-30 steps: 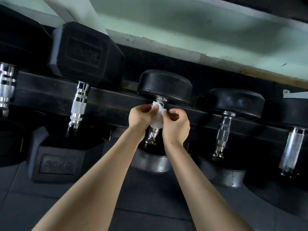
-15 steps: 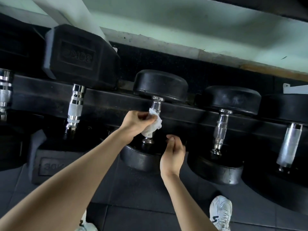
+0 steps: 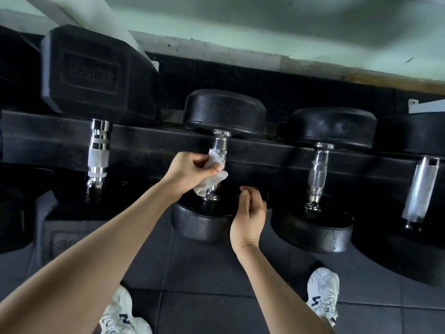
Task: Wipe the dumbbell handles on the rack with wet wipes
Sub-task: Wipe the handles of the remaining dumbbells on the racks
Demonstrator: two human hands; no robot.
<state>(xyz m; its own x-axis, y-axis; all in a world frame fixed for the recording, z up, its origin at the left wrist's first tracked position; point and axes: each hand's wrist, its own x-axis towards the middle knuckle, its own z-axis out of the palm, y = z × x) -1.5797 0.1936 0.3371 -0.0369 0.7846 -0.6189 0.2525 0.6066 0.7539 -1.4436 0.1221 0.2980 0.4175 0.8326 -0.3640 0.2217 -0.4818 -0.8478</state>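
A white wet wipe [image 3: 212,175] is gripped in the left hand [image 3: 190,169], whose fingers and thumb are curled round it. The wipe is pressed against the lower part of the chrome handle [image 3: 220,149] of a round-headed dumbbell [image 3: 224,112], which is laid across the black rack [image 3: 149,143]. The upper part of the handle is left bare above the wipe. The right hand [image 3: 249,218] is held by the dumbbell's near head, apart from the handle. Its fingers are loosely curled, the thumb is laid against the forefinger, and nothing is seen in them. A hexagonal dumbbell [image 3: 96,73] is racked to the left and a second round dumbbell [image 3: 332,126] to the right. Two white shoes [image 3: 323,290] are seen on the dark floor [image 3: 204,273] below.
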